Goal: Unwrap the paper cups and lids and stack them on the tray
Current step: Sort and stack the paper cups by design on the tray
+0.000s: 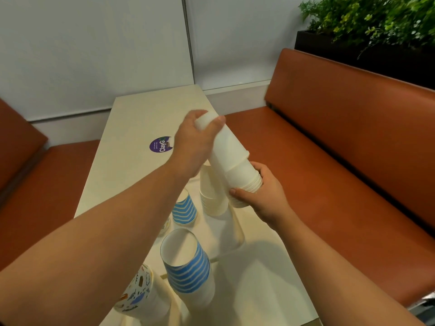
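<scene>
I hold a long stack of plain white paper cups (231,158) tilted in the air above the table. My left hand (196,143) grips its upper, closed end. My right hand (263,194) grips the lower end, where several rims are bunched. Below it a second white cup stack (213,196) stands upside down on a pale tray (237,229). A blue-striped cup (184,209) stands upside down beside that. Nearer me stands a taller blue-striped stack (188,267), mouth up. A cup stack with colourful prints (138,295) leans at the lower left.
The cream table (141,118) runs away from me, with a round purple sticker (160,144) on it. Brown benches (329,149) flank both sides. A planter with green leaves (376,22) sits behind the right bench. A grey wall closes the far end.
</scene>
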A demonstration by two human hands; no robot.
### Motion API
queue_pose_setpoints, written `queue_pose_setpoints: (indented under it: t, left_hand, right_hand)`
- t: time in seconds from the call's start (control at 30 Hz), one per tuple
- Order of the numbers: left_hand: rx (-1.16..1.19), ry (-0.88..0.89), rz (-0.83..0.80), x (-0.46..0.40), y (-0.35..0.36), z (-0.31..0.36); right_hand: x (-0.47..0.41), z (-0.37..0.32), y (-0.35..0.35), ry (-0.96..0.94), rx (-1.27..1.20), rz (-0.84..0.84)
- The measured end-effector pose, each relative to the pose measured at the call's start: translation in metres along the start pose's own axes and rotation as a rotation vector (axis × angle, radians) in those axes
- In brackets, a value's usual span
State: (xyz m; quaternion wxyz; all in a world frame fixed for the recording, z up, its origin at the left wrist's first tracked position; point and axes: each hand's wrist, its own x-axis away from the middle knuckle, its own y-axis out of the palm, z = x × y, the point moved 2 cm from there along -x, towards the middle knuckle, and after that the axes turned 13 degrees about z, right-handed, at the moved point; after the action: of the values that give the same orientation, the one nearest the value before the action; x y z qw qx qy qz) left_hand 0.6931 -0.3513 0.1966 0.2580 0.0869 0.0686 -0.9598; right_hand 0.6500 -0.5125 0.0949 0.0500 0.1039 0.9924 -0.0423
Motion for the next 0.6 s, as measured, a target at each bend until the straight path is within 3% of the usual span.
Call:
queue_pose_setpoints:
  t: [0.1, 0.23, 0.47, 0.6]
  left_hand:
    - [-0.019, 0.129, 0.117, -0.015, -0.015, 0.017]
    - [-0.219, 0.284, 0.088, -0.026, -0.024, 0.017]
    - [-0.377, 0.137, -0.149, -0.011, -0.019, -0.036]
    - [-0.263, 0.177, -0.087, -0.002, -0.015, -0.025]
  right_hand:
    - [0.0, 0.013, -0.007, 0.059, -0.017, 0.029]
    - [0.001, 0.023, -0.014, 0.157, -0.075, 0.103]
    - [-0.001, 0.013, -0.013, 0.178, -0.203, 0.106]
    - [0.0, 0.001, -0.007, 0.191, -0.319, 0.03]
